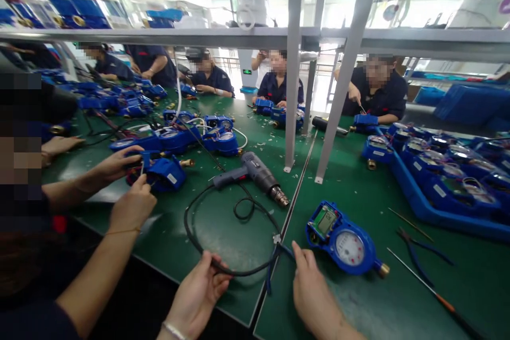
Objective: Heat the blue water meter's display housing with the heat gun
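Observation:
My left hand [199, 292] is closed around a black power cable [247, 273], which curves in a loop from the handle of a grey heat gun [258, 175] lying on the table. Across the cable, my right hand [314, 289] grips one handle of small blue-handled pliers [286, 249]. Their metal head is close to the cable; I cannot tell whether the jaws touch it. Just beyond my right hand lies a blue water meter [342, 241], its round dial and green circuit board with display exposed and a brass fitting at the near end.
A second pair of pliers [418, 255] and a long screwdriver [434, 292] lie at the right, near a blue tray [422, 204] full of meters. Metal shelf posts [292, 90] rise mid-table. On the left, a co-worker's hands [133, 196] handle another meter [169, 172]. Several people sit opposite.

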{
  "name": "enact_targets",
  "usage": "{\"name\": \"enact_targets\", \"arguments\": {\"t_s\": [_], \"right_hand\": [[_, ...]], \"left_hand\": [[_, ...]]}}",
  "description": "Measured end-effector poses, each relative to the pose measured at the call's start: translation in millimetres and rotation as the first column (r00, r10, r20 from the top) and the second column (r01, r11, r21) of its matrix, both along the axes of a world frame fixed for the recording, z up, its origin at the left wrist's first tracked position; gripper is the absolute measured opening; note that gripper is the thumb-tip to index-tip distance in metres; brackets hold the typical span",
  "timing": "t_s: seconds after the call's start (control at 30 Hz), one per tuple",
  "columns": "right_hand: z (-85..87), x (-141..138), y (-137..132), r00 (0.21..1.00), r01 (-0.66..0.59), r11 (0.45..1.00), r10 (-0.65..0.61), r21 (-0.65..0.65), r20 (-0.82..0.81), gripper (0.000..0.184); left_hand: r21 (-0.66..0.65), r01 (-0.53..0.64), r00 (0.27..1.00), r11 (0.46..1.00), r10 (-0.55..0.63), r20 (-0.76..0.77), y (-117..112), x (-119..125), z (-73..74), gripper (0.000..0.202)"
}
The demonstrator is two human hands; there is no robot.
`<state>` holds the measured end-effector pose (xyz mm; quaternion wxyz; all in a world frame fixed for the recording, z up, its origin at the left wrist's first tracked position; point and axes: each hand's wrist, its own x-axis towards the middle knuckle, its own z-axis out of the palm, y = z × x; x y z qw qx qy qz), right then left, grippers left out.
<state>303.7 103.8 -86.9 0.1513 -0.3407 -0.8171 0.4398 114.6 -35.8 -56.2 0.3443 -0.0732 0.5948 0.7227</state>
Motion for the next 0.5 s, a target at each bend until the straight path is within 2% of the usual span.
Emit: {"name": "enact_targets", "arguments": {"t_s": [0.13,0.2,0.3,0.4,0.47,0.5], "right_hand": [[3.4,-23.4,14.5,0.997,-0.055,0.982,0.044,-0.179,-0.063,0.048],[1.5,-33.7,17.0,0.993,-0.049,0.974,0.024,-0.223,-0.112,0.040],[0.2,-44.2,8.4,0.979,-0.056,0.976,0.011,-0.212,-0.205,0.046],[-4.6,-47.4,-8.2,0.949,-0.076,0.982,0.018,-0.173,-0.314,0.053],[-12.4,-45.0,-16.9,0.923,0.003,0.988,-0.063,-0.157,-0.380,0.053],[-17.4,-42.2,-19.6,0.913,0.058,0.987,-0.113,-0.150,-0.392,0.051]], "left_hand": [[0.029,0.048,0.999,0.998,-0.047,-0.011,-1.2,23.4,8.0,0.006],[-0.012,0.089,0.995,0.996,-0.090,-0.032,-3.8,30.4,9.4,0.009],[-0.107,0.141,0.989,0.984,-0.146,-0.040,-11.5,37.0,5.8,0.025],[-0.190,0.151,0.984,0.970,-0.165,-0.061,-21.9,37.0,-4.0,0.033],[-0.310,0.211,0.963,0.927,-0.252,-0.098,-28.9,30.2,-9.1,0.035],[-0.401,0.256,0.936,0.879,-0.330,-0.126,-32.2,25.1,-9.4,0.037]]}}
